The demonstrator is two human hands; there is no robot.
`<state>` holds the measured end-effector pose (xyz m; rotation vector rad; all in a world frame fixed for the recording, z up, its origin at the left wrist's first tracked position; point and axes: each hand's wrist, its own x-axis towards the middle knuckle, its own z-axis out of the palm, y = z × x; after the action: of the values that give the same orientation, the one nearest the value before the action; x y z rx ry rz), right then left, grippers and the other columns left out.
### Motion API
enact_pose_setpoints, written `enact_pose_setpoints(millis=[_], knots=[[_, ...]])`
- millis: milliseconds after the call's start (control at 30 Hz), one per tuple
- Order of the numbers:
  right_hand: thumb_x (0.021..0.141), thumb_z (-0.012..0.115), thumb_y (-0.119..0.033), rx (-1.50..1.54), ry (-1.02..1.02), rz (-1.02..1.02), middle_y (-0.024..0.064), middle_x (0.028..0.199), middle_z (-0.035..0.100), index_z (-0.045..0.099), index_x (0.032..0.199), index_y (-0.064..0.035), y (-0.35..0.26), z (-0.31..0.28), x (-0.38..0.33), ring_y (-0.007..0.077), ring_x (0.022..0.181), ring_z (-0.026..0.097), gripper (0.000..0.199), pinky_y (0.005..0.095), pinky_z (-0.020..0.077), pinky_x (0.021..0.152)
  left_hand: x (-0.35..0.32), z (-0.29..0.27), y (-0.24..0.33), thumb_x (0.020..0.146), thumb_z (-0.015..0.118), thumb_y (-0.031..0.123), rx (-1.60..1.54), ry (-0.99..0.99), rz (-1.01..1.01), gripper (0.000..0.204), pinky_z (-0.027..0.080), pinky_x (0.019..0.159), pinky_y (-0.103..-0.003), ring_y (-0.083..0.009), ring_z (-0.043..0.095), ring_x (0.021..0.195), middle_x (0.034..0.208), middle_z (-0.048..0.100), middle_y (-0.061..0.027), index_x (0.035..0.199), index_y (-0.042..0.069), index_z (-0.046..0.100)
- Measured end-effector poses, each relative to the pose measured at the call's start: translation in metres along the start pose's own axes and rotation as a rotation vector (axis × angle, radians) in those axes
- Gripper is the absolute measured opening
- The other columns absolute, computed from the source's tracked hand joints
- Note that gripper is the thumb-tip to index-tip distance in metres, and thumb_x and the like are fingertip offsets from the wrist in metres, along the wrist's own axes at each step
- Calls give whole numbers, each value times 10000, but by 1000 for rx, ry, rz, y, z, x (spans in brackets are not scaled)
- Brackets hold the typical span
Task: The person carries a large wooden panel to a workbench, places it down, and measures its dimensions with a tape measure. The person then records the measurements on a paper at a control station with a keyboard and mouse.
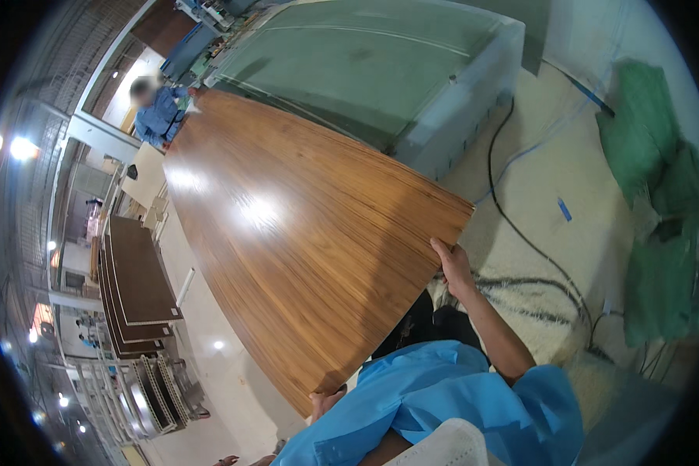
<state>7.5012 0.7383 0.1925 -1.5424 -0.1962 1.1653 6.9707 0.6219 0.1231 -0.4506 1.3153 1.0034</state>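
Observation:
A large wood-grain panel [311,233] stretches from my body toward the far left, its glossy face up with lamp glare on it. My right hand [453,266] is closed round its near right corner, thumb on top and fingers hidden underneath. At the near left corner my left hand [326,402] grips the edge, partly covered by my blue sleeve. A co-worker in blue [160,116] stands at the far end with both hands at the panel's edge.
A big machine bed with a green top [365,66] stands along the panel's right side. Black cable [512,221] and green sacks [637,124] lie at right. Dark brown boards [140,268] are stacked at left, near a roller conveyor [144,396]. Fingers [227,460] show at the bottom edge.

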Motion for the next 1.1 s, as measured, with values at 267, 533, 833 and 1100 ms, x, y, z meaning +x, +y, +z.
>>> enact_pose_setpoints(millis=[267, 533, 833, 1100], knots=[[900, 741, -529, 87, -61, -120, 62, 863, 611, 596, 1179, 61, -115, -41, 139, 75, 517, 504, 669, 256, 328, 366, 33, 160, -64, 855, 393, 920, -79, -58, 3, 1089, 254, 1247, -577, -363, 286, 1522, 1702, 236, -123, 1643, 185, 234], [879, 741, -531, 4, 75, -2, 55, 870, 615, 617, 1240, 29, -199, -82, 319, 75, 552, 475, 677, 242, 302, 401, 68, 320, -153, 849, 397, 925, -142, -2, -62, 1099, 250, 1249, -577, -364, 282, 1523, 1703, 232, -125, 1644, 184, 231], [854, 729, -582, -61, 63, 178, 19, 895, 594, 637, 1226, -1, -282, -109, 434, 79, 590, 486, 696, 236, 302, 405, 19, 440, -200, 843, 402, 930, -242, 121, -135, 1110, 245, 1250, -577, -365, 277, 1525, 1705, 228, -127, 1645, 182, 227], [886, 688, -645, -73, 13, 242, -8, 824, 598, 657, 1178, -15, -329, -159, 577, 66, 557, 482, 696, 249, 272, 394, 8, 563, -300, 837, 406, 934, -425, 183, -226, 1120, 241, 1251, -577, -366, 273, 1526, 1706, 225, -129, 1646, 181, 224]])
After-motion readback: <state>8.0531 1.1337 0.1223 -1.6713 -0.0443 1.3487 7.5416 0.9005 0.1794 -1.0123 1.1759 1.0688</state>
